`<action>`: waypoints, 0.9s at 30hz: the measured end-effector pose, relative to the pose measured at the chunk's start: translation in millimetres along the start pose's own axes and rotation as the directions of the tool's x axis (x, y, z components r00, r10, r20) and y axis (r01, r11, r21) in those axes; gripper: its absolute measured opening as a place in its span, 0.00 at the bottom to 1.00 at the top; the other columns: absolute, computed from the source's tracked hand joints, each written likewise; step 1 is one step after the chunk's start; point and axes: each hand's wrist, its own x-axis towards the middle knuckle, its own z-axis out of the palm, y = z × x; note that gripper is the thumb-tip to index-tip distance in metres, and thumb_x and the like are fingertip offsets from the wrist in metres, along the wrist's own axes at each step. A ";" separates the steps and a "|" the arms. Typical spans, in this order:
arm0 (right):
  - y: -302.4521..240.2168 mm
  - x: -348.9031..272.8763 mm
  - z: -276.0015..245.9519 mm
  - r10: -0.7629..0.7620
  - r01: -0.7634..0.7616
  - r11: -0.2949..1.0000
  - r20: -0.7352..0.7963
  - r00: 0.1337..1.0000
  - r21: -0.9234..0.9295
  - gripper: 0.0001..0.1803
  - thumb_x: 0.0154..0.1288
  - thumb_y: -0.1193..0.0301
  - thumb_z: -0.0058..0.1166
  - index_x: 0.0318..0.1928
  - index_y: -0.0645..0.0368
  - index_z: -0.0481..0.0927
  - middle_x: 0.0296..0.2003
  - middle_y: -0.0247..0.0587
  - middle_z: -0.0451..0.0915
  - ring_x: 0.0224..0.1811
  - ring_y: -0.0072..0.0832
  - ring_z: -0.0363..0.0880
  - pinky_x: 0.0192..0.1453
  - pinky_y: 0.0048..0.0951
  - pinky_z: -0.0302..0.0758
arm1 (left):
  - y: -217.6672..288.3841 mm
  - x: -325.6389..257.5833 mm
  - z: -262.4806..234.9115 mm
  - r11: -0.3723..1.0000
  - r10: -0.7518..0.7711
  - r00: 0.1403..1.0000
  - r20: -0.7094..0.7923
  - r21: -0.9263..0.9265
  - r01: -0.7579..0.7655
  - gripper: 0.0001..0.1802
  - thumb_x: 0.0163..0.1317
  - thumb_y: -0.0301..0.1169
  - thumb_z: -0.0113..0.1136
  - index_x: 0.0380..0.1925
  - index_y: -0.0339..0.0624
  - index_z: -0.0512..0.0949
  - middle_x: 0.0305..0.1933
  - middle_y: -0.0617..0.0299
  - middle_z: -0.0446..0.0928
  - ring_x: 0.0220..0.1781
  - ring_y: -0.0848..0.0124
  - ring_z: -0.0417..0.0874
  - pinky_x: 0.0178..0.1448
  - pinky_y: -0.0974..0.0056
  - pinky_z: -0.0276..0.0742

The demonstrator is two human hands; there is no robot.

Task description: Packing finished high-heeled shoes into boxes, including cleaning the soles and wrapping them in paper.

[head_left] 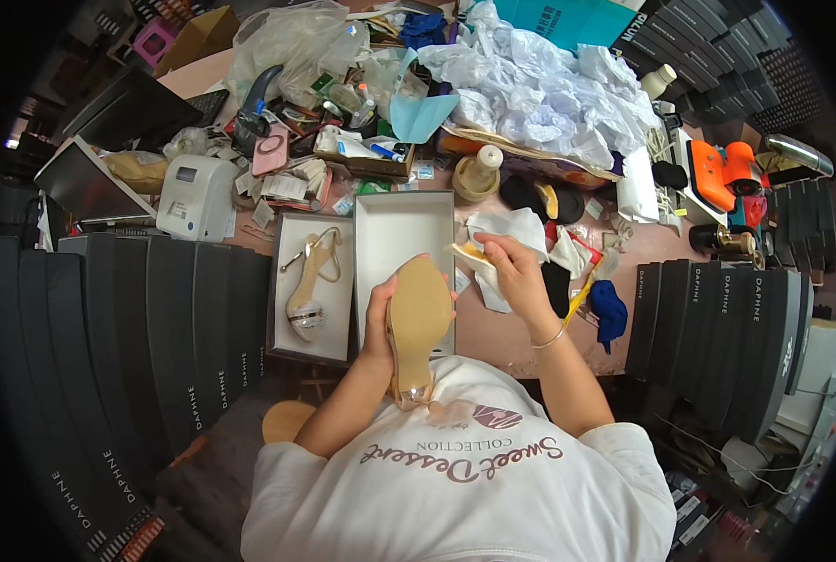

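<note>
Two hands busy: left hand [378, 323] gripping shoe [416, 323] sole-up, right hand [516, 272] pinching cloth [474, 255]; keep sole steady, wipe evenly.

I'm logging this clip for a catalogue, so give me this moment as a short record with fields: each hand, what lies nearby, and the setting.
left hand: left hand holds a tan high-heeled shoe sole up, heel toward the body
right hand: right hand pinches a folded white cloth beside the sole
nearby: open shoe box with the matching sandal; empty white box half
setting: cluttered table, stacks of black shoe boxes on both sides
</note>
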 end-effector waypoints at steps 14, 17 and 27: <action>-65.8 -89.9 28.4 -0.581 0.612 0.715 0.200 0.789 -0.339 0.11 0.58 0.72 0.61 0.43 0.59 0.80 0.35 0.40 0.73 0.26 0.31 0.76 0.29 0.30 0.74 | -7.1 -18.8 10.1 0.996 0.028 0.999 0.030 0.081 -0.030 0.35 0.64 0.52 0.40 0.65 0.43 0.62 0.54 0.49 0.73 0.53 0.57 0.77 0.59 0.56 0.73; -59.8 -95.8 26.6 -0.571 0.620 0.707 0.243 0.784 -0.340 0.09 0.59 0.72 0.59 0.41 0.57 0.78 0.32 0.39 0.73 0.25 0.35 0.76 0.27 0.33 0.74 | -13.7 -19.1 1.5 0.989 0.027 1.000 0.013 0.144 -0.028 0.34 0.64 0.51 0.39 0.65 0.43 0.61 0.54 0.49 0.73 0.54 0.58 0.77 0.60 0.56 0.73; -80.9 -120.0 20.5 -0.402 0.644 0.580 0.513 0.758 -0.498 0.06 0.59 0.70 0.53 0.35 0.57 0.72 0.28 0.42 0.72 0.25 0.37 0.79 0.24 0.35 0.76 | -23.3 -32.3 26.7 0.971 0.003 1.000 0.011 0.238 -0.006 0.32 0.65 0.47 0.40 0.64 0.41 0.62 0.50 0.54 0.74 0.46 0.67 0.79 0.50 0.64 0.76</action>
